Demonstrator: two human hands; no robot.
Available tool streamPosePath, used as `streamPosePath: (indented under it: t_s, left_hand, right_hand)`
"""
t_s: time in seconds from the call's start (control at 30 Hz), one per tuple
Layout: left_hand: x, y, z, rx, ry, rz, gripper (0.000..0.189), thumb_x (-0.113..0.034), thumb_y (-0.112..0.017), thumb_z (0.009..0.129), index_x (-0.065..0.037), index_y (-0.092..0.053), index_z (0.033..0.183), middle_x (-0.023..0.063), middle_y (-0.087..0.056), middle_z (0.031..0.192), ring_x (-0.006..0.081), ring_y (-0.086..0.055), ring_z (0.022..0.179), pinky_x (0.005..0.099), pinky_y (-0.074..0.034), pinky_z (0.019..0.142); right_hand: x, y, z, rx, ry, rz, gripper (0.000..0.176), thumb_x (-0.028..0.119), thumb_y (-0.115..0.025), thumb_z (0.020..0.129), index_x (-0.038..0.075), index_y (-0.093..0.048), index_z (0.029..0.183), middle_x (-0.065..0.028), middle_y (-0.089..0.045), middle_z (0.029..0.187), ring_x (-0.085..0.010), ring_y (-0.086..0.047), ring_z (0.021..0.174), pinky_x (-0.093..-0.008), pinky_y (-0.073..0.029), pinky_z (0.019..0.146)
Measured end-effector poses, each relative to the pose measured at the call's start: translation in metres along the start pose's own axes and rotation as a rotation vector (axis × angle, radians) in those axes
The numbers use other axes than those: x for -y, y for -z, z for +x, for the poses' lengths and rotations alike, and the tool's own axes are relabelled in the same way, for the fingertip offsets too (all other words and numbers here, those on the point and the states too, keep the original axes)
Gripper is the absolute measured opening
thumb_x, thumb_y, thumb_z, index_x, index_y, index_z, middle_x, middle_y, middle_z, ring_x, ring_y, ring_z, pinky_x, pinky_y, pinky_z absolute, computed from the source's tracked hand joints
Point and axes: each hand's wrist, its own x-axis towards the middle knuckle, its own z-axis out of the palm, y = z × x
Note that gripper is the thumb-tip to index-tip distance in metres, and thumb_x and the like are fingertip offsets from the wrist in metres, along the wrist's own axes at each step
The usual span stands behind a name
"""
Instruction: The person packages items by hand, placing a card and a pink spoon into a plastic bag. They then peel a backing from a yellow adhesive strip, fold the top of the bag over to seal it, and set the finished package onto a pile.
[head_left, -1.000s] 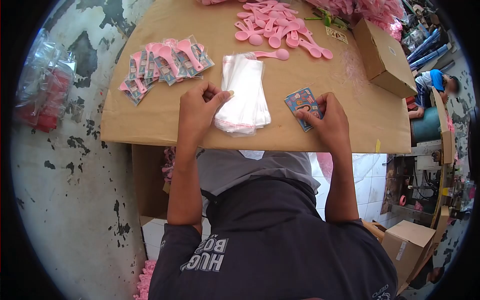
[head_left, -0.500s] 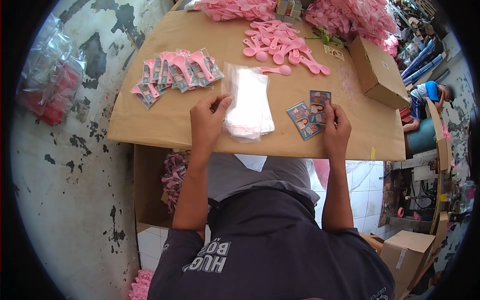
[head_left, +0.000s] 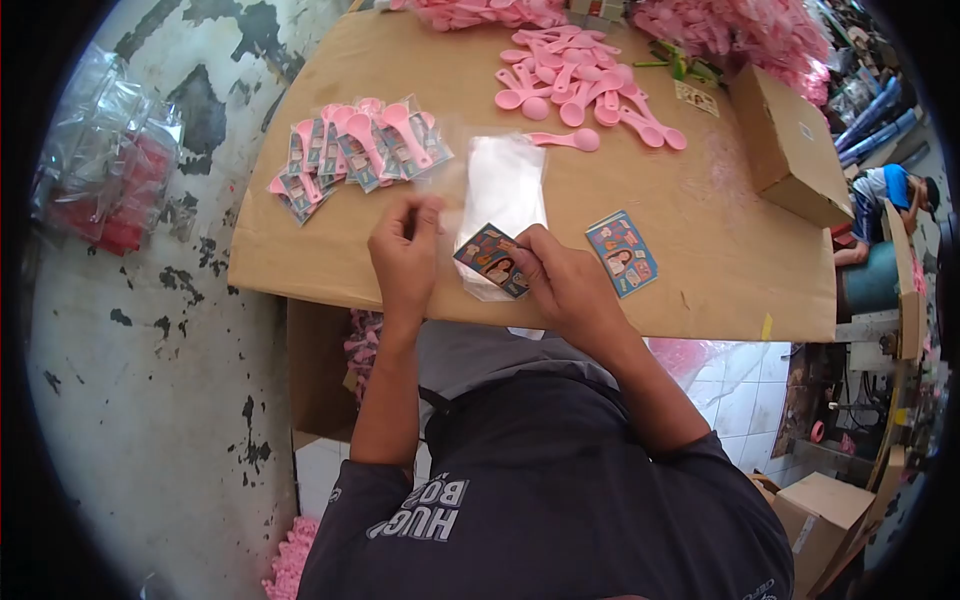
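Observation:
My right hand [head_left: 567,283] holds a small printed card [head_left: 491,259] over the near end of a stack of clear plastic bags [head_left: 502,190] on the cardboard-covered table [head_left: 300,250]. My left hand [head_left: 404,250] pinches the left edge of a clear bag beside the stack. More printed cards [head_left: 622,252] lie on the table to the right of my right hand.
Packed pink spoons in bags [head_left: 355,148] lie fanned out at the left. Loose pink spoons [head_left: 580,90] are heaped at the back, one [head_left: 568,139] just beyond the stack. A cardboard box [head_left: 790,145] stands at the right. Another person [head_left: 890,190] sits far right.
My right hand lifted one card from the pile at the right and carried it left to the bag stack. My left hand stayed at the bags' left edge.

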Motion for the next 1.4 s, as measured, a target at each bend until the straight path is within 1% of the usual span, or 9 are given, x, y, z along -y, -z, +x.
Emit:
streamPosePath:
  t_s: [0.1, 0.17, 0.27, 0.33, 0.47, 0.9, 1.1, 1.17, 1.4]
  left_hand:
    - [0.005, 0.012, 0.007, -0.055, 0.027, -0.335, 0.015, -0.019, -0.062, 0.106, -0.004, -0.061, 0.106, -0.0007, -0.059, 0.07, 0.0055, -0.059, 0.063, 0.0184, -0.043, 0.055]
    - [-0.003, 0.017, 0.005, -0.034, 0.179, -0.527, 0.014, -0.018, -0.063, 0.104, -0.005, -0.063, 0.109, 0.0026, -0.068, 0.081, 0.0103, -0.068, 0.075, 0.0203, -0.053, 0.065]
    - [-0.037, 0.004, -0.002, 0.01, 0.344, -0.666, 0.02, -0.018, -0.065, 0.103, -0.004, -0.062, 0.116, 0.0117, -0.074, 0.101, 0.0193, -0.075, 0.092, 0.0257, -0.061, 0.077]
    - [-0.044, 0.0, -0.005, 0.019, 0.348, -0.689, 0.022, -0.018, -0.066, 0.102, -0.002, -0.063, 0.118, 0.0151, -0.074, 0.107, 0.0228, -0.074, 0.098, 0.0277, -0.062, 0.081]
    - [-0.038, -0.008, -0.013, 0.077, 0.276, -0.668, 0.027, -0.015, -0.067, 0.101, 0.001, -0.063, 0.123, 0.0181, -0.074, 0.112, 0.0269, -0.074, 0.106, 0.0325, -0.062, 0.088]
    - [-0.054, -0.036, -0.044, 0.198, 0.197, -0.767, 0.027, -0.011, -0.063, 0.102, 0.002, -0.062, 0.126, 0.0249, -0.069, 0.123, 0.0255, -0.072, 0.108, 0.0384, -0.06, 0.094]
    - [-0.046, -0.038, -0.055, 0.275, 0.234, -0.677, 0.026, -0.01, -0.065, 0.101, 0.003, -0.063, 0.123, 0.017, -0.075, 0.108, 0.0188, -0.074, 0.096, 0.0343, -0.061, 0.087]
    - [-0.048, -0.04, -0.06, 0.283, 0.213, -0.653, 0.027, -0.009, -0.068, 0.1, 0.007, -0.063, 0.122, 0.014, -0.076, 0.102, 0.0131, -0.073, 0.091, 0.0272, -0.059, 0.082]
    - [-0.047, -0.04, -0.059, 0.279, 0.183, -0.645, 0.025, -0.011, -0.069, 0.1, 0.004, -0.066, 0.12, 0.0093, -0.076, 0.104, 0.01, -0.07, 0.091, 0.0252, -0.056, 0.082]
  right_hand:
    - [-0.001, 0.002, 0.001, 0.007, -0.032, 0.067, 0.016, 0.02, -0.053, 0.106, 0.004, -0.055, 0.102, -0.0222, -0.065, 0.077, -0.0452, -0.063, 0.072, -0.0527, -0.044, 0.061]
    - [-0.008, 0.003, 0.0, 0.015, -0.028, 0.109, 0.014, 0.017, -0.056, 0.105, 0.004, -0.056, 0.104, -0.0211, -0.065, 0.077, -0.0412, -0.064, 0.068, -0.0492, -0.044, 0.059]
    - [-0.006, 0.015, -0.003, -0.017, -0.059, 0.249, 0.012, 0.014, -0.06, 0.103, 0.002, -0.059, 0.108, -0.0129, -0.068, 0.078, -0.0268, -0.065, 0.062, -0.0396, -0.046, 0.056]
    - [-0.005, 0.027, -0.009, -0.098, -0.348, 0.807, 0.015, 0.012, -0.065, 0.102, 0.0, -0.063, 0.111, -0.0028, -0.069, 0.083, -0.0089, -0.06, 0.065, -0.0266, -0.044, 0.055]
    - [-0.013, 0.035, -0.013, -0.214, -0.247, 0.532, 0.018, 0.015, -0.067, 0.102, -0.001, -0.067, 0.111, 0.0006, -0.068, 0.084, -0.0002, -0.051, 0.06, -0.0183, -0.039, 0.05]
    - [0.009, 0.023, -0.031, -0.197, -0.273, 0.701, 0.019, 0.015, -0.065, 0.103, -0.002, -0.066, 0.11, -0.0007, -0.066, 0.076, -0.0027, -0.056, 0.056, -0.019, -0.043, 0.049]
    - [0.005, 0.034, -0.034, -0.006, -0.311, 0.606, 0.019, 0.016, -0.065, 0.103, -0.001, -0.067, 0.112, 0.0002, -0.064, 0.075, -0.0024, -0.055, 0.057, -0.0194, -0.044, 0.049]
    - [0.002, 0.037, -0.034, -0.021, -0.322, 0.665, 0.019, 0.015, -0.066, 0.103, -0.002, -0.066, 0.112, -0.0006, -0.065, 0.077, -0.0036, -0.058, 0.06, -0.0197, -0.046, 0.051]
    - [0.001, 0.026, -0.031, -0.178, -0.31, 0.857, 0.018, 0.01, -0.071, 0.098, -0.001, -0.06, 0.109, -0.0057, -0.069, 0.088, -0.0105, -0.069, 0.075, -0.0226, -0.056, 0.065]
